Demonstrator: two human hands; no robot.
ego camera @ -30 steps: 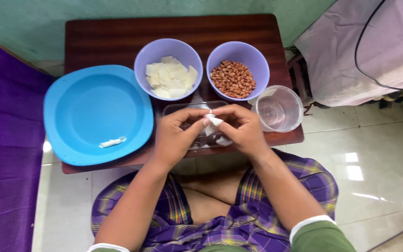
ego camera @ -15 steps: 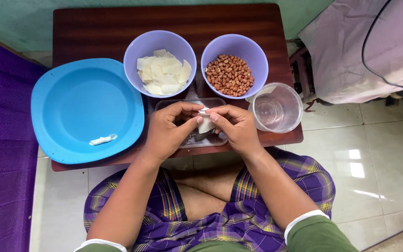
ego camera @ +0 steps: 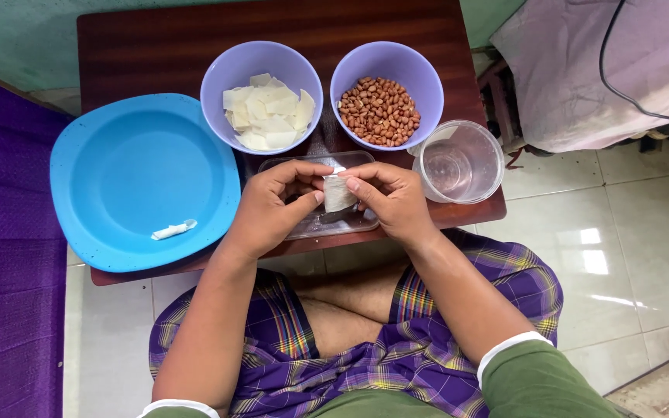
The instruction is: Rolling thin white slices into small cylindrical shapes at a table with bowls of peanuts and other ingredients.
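Head cam looking straight down: my left hand [ego camera: 272, 205] and right hand [ego camera: 389, 201] are both pinched onto one small white wrapper sheet [ego camera: 338, 193], fingers of each hand closed on its side edges so it sits between them. The wrapper is held just above a clear rectangular tray [ego camera: 334, 224], which is my landmark here, sitting at the near edge of the dark wooden counter [ego camera: 156, 39].

Just behind the tray on its left there's a lavender bowl of wrapper squares [ego camera: 261, 97], pale and stacked loosely. Just behind the tray on its right is a matching lavender bowl of peanuts [ego camera: 385, 97]. Right of the tray, near the counter's corner, stands a clear plastic cup [ego camera: 458, 162]; can't tell if there's anything in it.

Left of the tray is a big blue plate [ego camera: 141, 178], hanging a bit over the counter's near edge, with one rolled white piece [ego camera: 172, 230] lying on its near part. My purple plaid sarong [ego camera: 288, 348] is below the tray, legs crossed on the tiled floor [ego camera: 621, 263].
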